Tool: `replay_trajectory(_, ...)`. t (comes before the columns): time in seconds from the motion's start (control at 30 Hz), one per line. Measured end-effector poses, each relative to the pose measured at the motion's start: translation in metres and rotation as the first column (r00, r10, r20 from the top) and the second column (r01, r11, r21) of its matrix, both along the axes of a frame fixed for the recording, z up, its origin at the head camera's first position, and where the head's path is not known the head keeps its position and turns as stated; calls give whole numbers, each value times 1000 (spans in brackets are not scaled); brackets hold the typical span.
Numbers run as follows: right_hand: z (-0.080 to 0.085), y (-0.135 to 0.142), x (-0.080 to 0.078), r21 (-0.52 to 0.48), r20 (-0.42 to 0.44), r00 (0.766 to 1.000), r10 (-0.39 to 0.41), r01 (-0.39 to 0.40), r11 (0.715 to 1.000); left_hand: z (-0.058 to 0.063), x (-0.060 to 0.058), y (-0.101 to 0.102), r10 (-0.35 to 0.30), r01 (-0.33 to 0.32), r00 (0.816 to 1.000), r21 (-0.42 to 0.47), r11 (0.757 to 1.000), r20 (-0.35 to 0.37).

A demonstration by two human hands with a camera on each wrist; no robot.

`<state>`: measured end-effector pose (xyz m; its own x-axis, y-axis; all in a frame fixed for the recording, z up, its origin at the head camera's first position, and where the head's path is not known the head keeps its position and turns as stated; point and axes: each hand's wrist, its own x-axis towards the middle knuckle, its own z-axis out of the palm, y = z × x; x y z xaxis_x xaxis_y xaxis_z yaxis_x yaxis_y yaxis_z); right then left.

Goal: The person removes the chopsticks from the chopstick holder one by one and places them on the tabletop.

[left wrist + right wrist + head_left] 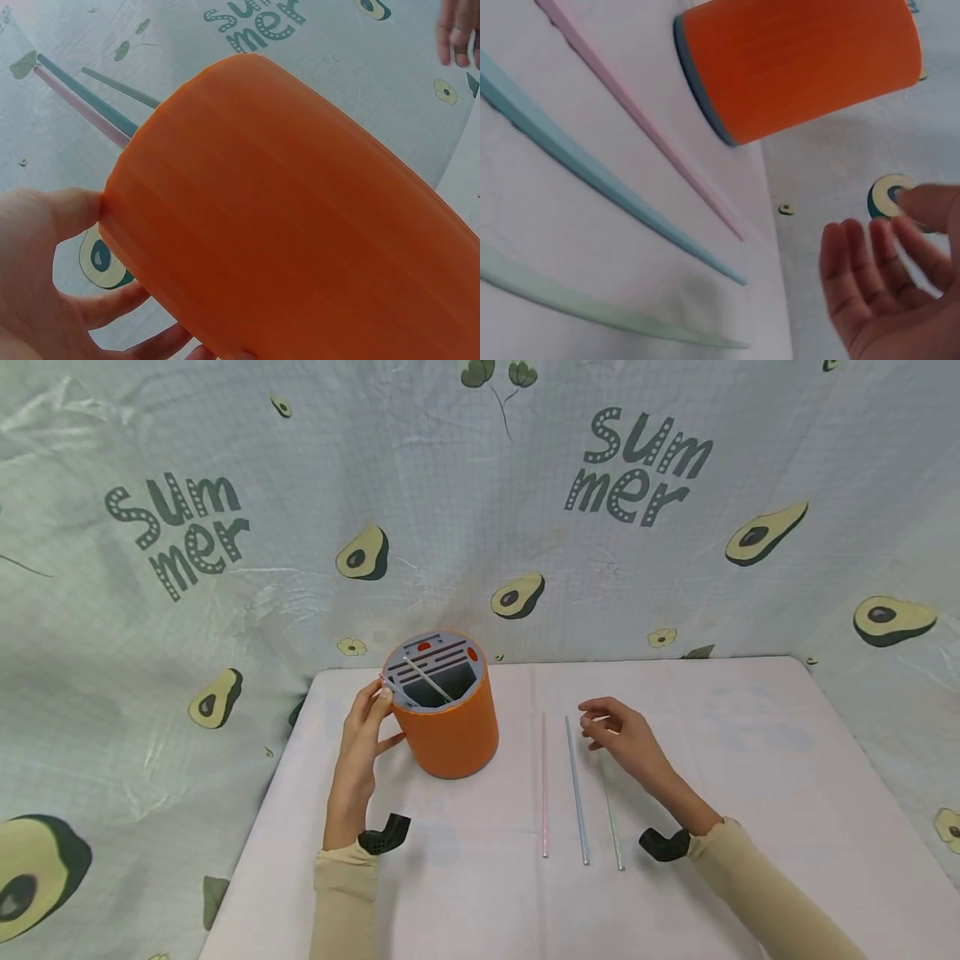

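1. The left hand (358,747) grips the orange holder (450,747) at its left side, the thumb up by the rim and the other fingers spread and curved along the wall
2. The orange holder stands upright on the white table (480,893), left of the three loose sticks, with a grey slotted insert (452,660) in its top
3. From its mouth rise a green stick (120,86), a blue stick (86,93) and a pink stick (79,103), all leaning
4. The right hand (626,739) hangs over the table near the far end of the loose green straw (611,810), its fingers relaxed and loosely bent, the thumb apart, with nothing held
5. Left of that straw lie the loose blue straw (577,789) and then the loose pink straw (544,785), apart and roughly side by side
6. Each wrist wears a black device, at the cuff of a beige sleeve (345,902)
7. An avocado-printed cloth (420,452) hangs behind
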<state>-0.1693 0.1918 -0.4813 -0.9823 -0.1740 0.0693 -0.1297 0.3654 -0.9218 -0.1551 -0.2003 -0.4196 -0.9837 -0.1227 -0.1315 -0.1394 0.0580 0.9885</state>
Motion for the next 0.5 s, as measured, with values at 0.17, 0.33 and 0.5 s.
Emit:
replay_trajectory(0.17, 15, -11, 0, -106, -124, 987, 103, -117, 987, 0, 1, 0, 0, 0, 1000, 0, 1000, -5)
replay_trajectory(0.33, 31, -25, 1, -117, -218, 964, 151, -179, 977, 0, 1, 0, -2, 2, 1000, -4, 1000, -13)
replay_trajectory(0.5, 47, -41, 1, -117, -266, 946, 184, -222, 968, 0, 0, 0, -6, 5, 1000, -12, 1000, -15)
